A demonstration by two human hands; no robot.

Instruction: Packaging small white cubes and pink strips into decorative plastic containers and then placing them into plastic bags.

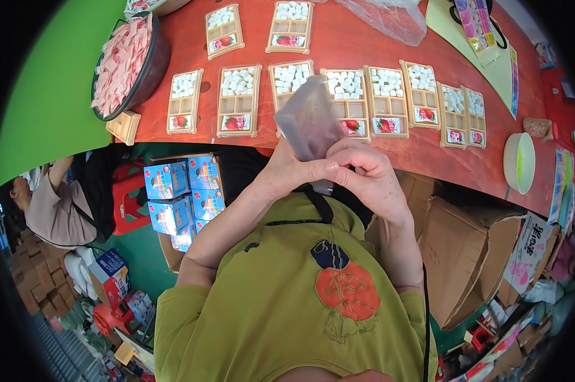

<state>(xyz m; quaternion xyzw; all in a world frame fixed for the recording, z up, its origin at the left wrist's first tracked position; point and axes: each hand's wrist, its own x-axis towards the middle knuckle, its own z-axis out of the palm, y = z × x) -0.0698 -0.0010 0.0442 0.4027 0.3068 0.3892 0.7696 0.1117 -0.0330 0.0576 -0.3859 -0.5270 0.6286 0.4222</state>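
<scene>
A clear plastic bag is held up in front of my chest, at the near edge of the red table. My left hand grips its lower left side. Closed at its lower right is my right hand, thumb and fingers pinched together and the thumb meeting the left thumb. Behind the bag stands a row of beige trays. White marshmallows fill each one's large compartment, and a strawberry-printed packet lies in a small one. The bag partly covers two middle trays.
A black basin heaped with pink packets stands at the left, beside stacked trays. A pale green bowl sits at the right edge. Below are a carton of blue boxes and a brown carton. Another person is at far left.
</scene>
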